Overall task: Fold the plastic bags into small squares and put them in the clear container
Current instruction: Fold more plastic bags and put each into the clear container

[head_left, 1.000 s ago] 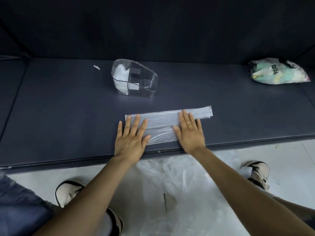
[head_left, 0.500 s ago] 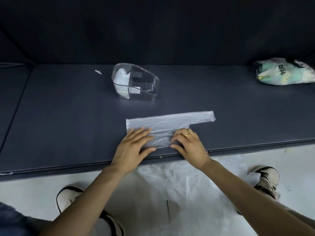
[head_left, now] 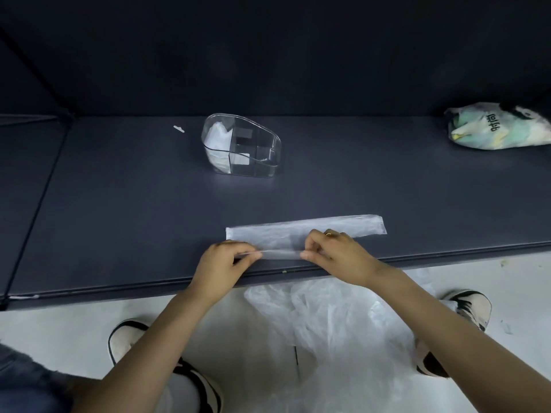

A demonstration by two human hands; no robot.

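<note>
One clear container (head_left: pixel 243 150) sits far back on the counter (head_left: pixel 119 204), white folded bags in its left compartment. Both hands, left hand (head_left: pixel 222 265) and right hand (head_left: pixel 337 254), pinch the plastic bag strip (head_left: pixel 298 232)'s near edge; fingertips mostly hidden.

dark table (head_left: pixel 119 204), clear container (head_left: pixel 242 146), plastic bag (head_left: pixel 307 232)

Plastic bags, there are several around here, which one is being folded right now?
The flat clear bag on the dark table, pinched along its near edge by both hands. The printed bag sits far right, others lie crumpled on the floor.
</note>
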